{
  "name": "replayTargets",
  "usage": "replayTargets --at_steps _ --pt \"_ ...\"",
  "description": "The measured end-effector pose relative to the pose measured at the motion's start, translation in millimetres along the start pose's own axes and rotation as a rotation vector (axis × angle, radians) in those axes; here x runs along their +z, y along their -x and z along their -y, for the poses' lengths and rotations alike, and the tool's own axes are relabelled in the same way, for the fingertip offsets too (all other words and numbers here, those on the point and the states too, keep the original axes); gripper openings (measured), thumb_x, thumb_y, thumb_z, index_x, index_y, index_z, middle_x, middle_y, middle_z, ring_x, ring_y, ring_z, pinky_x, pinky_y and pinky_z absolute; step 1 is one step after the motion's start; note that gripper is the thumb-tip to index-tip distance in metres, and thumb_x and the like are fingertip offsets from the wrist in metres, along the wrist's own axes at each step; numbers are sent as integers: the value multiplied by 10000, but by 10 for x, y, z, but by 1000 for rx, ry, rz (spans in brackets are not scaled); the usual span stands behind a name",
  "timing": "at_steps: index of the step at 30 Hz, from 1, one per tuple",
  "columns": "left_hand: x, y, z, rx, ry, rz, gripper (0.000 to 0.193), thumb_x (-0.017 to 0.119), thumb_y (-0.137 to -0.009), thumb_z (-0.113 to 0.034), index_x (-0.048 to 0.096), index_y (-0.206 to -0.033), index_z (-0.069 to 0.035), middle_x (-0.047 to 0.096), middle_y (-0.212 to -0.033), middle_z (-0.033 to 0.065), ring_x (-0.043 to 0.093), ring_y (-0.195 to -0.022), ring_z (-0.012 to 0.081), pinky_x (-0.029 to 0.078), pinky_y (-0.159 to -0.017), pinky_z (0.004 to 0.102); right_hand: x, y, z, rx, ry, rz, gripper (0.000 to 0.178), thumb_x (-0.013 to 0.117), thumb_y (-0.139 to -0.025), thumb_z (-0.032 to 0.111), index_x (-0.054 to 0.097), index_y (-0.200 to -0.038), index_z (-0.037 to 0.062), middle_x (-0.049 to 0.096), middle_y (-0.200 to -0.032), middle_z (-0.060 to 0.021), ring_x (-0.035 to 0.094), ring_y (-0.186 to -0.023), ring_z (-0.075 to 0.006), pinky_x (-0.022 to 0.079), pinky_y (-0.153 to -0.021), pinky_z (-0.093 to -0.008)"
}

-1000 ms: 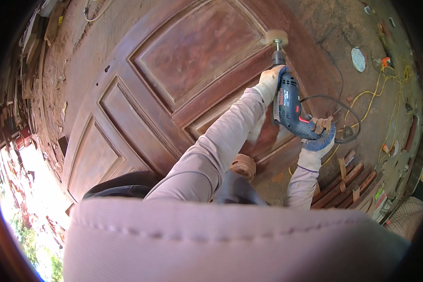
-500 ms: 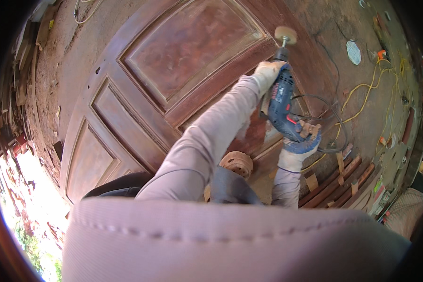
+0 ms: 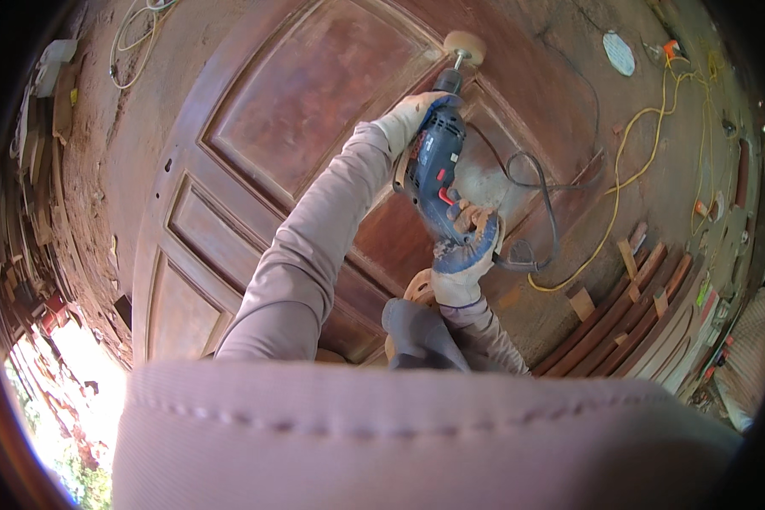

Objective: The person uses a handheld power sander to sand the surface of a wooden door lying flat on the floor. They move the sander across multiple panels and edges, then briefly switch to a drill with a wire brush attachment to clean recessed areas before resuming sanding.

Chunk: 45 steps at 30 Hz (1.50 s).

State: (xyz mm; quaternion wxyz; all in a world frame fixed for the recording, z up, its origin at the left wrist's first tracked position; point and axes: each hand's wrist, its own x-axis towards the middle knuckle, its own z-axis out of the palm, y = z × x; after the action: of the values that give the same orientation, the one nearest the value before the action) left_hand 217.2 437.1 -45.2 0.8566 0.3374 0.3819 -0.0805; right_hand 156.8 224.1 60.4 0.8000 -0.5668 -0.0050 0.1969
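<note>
A blue-black corded power drill (image 3: 439,153) is held over a reddish-brown panelled wooden door (image 3: 306,102). My left hand (image 3: 410,121), in a pale glove, is wrapped round the drill's front just behind the chuck. My right hand (image 3: 467,253), in a white and blue glove, grips the rear handle; a red trigger shows near its fingers. A round tan sanding or buffing wheel (image 3: 465,48) on a metal shaft sits in the chuck. It is over the door near the upper panel's right corner; whether it touches the wood I cannot tell.
The drill's dark cord (image 3: 555,223) loops to the right across the door. A yellow cable (image 3: 620,184) runs over the dirt ground. Brown wooden strips (image 3: 608,327) lie at lower right, stacked boards (image 3: 38,144) at far left. A white cable (image 3: 119,64) lies at upper left.
Both hands and the drill have moved left, the wheel shifting from the right part of the door to the upper panel's corner. The view has also shifted somewhat.
</note>
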Motion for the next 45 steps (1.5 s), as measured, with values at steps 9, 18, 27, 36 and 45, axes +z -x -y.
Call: replayTargets --at_steps 9,18,27,36,45 --pt "-274 -100 116 246 -192 100 266 538 -932 -204 615 -1159 -87 653 -910 38 636 -738 128 543 -698 294 -45 -23 -56 -138 109 126 178 394 -1001 172 399 -861 62 409 -797 -37 462 -838 -190 401 -957 -411" --pt "354 216 66 -29 -60 -117 278 708 -799 -310 659 -971 -98 648 -735 42 613 -595 160 521 -590 303 -384 92 -16 -159 227 23 105 458 -958 76 446 -1038 10 462 -929 -73 496 -911 -206 423 -952 -411" --pt "1198 -16 983 -123 -115 -38 329 737 -764 -342 695 -926 -59 670 -752 45 627 -620 164 516 -626 304 -1176 467 288 -424 553 -68 147 504 -908 -7 465 -1046 21 477 -907 -78 503 -867 -218 400 -962 -437" --pt "1083 7 931 -215 -216 -158 362 761 -722 -384 700 -926 -91 682 -790 45 640 -677 171 519 -676 312 -1041 467 339 -258 97 -42 61 476 -965 83 469 -927 35 492 -888 -53 520 -851 -183 427 -942 -411" --pt "410 635 271 88 145 -75 252 612 -880 -303 613 -872 -52 645 -733 70 613 -585 194 532 -597 341 -868 -148 616 205 -20 414 374 715 -820 134 529 -1121 14 560 -1119 -85 572 -957 -171 475 -868 -317"
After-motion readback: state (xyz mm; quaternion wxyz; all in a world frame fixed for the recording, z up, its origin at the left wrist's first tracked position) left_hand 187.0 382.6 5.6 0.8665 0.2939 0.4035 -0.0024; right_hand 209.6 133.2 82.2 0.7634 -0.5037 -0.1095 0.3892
